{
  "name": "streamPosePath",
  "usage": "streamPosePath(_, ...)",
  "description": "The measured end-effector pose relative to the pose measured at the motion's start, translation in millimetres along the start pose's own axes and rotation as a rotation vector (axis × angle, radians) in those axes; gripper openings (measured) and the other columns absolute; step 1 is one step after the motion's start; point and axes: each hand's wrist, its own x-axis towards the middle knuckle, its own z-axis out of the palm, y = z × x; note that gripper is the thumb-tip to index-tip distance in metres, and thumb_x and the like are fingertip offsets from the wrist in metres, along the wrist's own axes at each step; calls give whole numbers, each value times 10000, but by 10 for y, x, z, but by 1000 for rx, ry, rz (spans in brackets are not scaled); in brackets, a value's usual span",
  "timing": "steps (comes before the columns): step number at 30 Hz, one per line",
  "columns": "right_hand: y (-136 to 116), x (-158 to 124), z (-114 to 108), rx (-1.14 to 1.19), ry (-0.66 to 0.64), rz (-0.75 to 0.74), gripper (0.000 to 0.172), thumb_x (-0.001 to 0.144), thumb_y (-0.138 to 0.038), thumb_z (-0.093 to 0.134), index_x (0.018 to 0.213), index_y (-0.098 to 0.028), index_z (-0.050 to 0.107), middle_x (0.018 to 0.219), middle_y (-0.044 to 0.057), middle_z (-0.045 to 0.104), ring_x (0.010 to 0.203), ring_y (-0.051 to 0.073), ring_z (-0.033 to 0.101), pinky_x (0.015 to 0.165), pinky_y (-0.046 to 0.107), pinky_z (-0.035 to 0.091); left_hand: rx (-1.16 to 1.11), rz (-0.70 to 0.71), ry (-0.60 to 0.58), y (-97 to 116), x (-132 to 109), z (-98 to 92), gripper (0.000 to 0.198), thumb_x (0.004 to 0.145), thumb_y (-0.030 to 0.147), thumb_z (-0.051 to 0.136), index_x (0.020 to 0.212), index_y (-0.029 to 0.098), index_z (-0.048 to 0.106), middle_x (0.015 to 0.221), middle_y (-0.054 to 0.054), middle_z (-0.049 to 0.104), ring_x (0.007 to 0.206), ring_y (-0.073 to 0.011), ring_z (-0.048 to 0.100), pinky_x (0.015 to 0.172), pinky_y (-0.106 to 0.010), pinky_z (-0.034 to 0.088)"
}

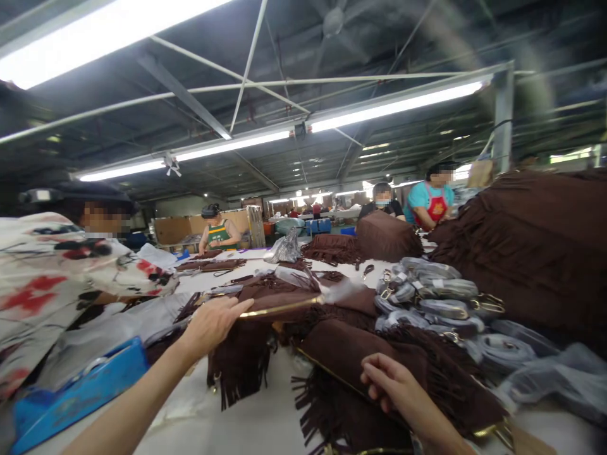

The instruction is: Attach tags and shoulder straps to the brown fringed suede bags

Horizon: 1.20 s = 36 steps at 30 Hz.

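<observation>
My left hand [214,327] is closed on the near-left end of a dark brown fringed bag [284,300], which has a gold zipper [279,308] along its top edge. Fringe from that bag hangs over the white table. My right hand [389,382] has its fingers curled in, above a second brown fringed bag [348,347] with a gold zipper edge; whatever sits in those fingers, if anything, is hidden. Clear plastic [344,289], blurred, shows at the far end of the held bag.
Plastic-wrapped straps with metal clasps [441,297] lie in a heap at right, before a tall pile of brown bags [531,246]. A blue tape dispenser [80,392] stands at left, near a person in a floral sleeve [137,268]. Other people work across the white table [190,414].
</observation>
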Motion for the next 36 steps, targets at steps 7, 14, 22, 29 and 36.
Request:
streamPosePath(7, 91, -18, 50, -250, 73, -213, 445, 712, -292, 505, 1146, -209, 553, 935, 26, 648, 649, 165, 634, 492, 268, 475, 378, -31, -223, -92, -560, 841, 612, 837, -30, 323, 1371, 199, 517, 1265, -145, 605, 1189, -284, 508, 1051, -469, 322)
streamPosePath(14, -102, -254, 294, -803, -136, -574, 218, 875, -173, 448, 940, -213, 652, 951, 49, 678, 933, 211, 606, 841, 342, 445, 103, -168, -222, 760, -912, 941, 351, 840, 87, 405, 1047, 204, 663, 1142, -103, 650, 1082, -256, 551, 908, -387, 390)
streamPosePath(22, 176, -290, 571, -1180, -235, -559, 256, 754, -223, 668, 1009, -244, 650, 978, 43, 664, 977, 271, 579, 1000, 483, 303, -7, -199, -460, 1666, -853, 1236, 328, 849, 299, 505, 1067, 104, 654, 1097, -232, 658, 1074, -379, 555, 929, -527, 369)
streamPosePath(29, 234, -59, 250, -1205, -187, -581, 168, 887, -152, 514, 814, -249, 629, 817, 12, 677, 836, 214, 628, 938, 418, 370, 72, -201, -422, 1270, -819, 1178, 221, 878, 169, 470, 1013, 157, 645, 1033, -163, 688, 1028, -309, 592, 882, -452, 421)
streamPosePath(36, 166, 10, -171, -1190, -43, -529, 197, 922, -252, 477, 806, -268, 635, 763, 13, 671, 789, 231, 632, 804, 376, 396, 223, -353, -389, 508, -1125, 868, 192, 886, 139, 466, 976, 150, 635, 1027, -150, 694, 1007, -291, 614, 853, -401, 434)
